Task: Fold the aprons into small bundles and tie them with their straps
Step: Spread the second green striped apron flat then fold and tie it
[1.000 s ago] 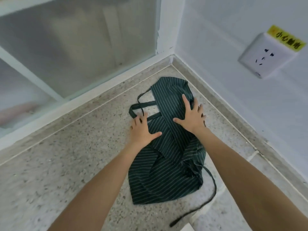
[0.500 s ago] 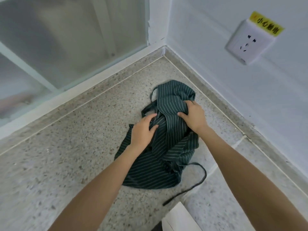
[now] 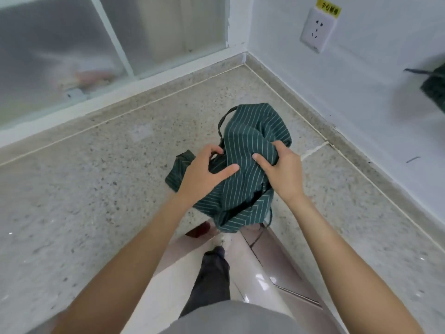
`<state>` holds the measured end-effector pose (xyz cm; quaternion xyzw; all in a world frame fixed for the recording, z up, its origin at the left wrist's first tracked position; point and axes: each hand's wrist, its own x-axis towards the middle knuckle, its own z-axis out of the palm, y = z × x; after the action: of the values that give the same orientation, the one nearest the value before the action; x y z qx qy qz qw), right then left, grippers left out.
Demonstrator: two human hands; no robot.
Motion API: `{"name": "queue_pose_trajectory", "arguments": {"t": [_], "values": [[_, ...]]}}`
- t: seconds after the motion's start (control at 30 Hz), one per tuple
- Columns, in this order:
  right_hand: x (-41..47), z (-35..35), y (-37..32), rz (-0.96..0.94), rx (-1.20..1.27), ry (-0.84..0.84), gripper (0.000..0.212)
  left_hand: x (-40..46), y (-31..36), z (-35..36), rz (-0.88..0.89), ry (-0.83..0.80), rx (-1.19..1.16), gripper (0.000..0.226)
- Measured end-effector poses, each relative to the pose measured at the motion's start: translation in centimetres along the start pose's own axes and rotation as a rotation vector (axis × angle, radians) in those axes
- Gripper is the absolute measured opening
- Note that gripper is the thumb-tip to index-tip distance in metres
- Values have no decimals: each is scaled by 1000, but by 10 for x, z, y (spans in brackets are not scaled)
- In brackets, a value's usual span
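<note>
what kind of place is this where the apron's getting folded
Probably an indoor work or utility corner, perhaps a kitchen back area. A speckled stone counter meets a white wall with a socket under a yellow warning label, beside a frosted window. Glossy floor tiles show below.

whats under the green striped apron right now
Its far part lies on the speckled counter; its near end overhangs tiled floor. Both hands grip it. Anything beneath the cloth is hidden.

The apron [image 3: 250, 150] lies bunched on the tabletop [image 3: 96, 189] near its far right corner, its near end hanging past the front edge. The left hand [image 3: 204, 175] is on its left side, the right hand [image 3: 280, 169] on its right. A socket [image 3: 317, 30] sits on the wall behind.
</note>
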<state>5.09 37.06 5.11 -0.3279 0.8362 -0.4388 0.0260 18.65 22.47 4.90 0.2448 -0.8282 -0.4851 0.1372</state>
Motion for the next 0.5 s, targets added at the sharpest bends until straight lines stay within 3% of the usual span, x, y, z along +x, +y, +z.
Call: {"name": "queue_pose_trajectory", "arguments": {"t": [0.23, 0.33, 0.4, 0.5], "values": [[-126, -4, -17, 16, 62, -86, 26, -113, 8, 26, -138, 273, -76, 22], [-157, -4, -21, -45, -211, -249, 42, -137, 0, 17, -104, 311, 144, 19], [-161, -8, -24, -36, -340, -319, 47, -144, 1, 3, -84, 249, 299, 18], [-157, -7, -32, -138, -205, -365, 45, -161, 8, -21, 58, 18, 444, 19]]}}
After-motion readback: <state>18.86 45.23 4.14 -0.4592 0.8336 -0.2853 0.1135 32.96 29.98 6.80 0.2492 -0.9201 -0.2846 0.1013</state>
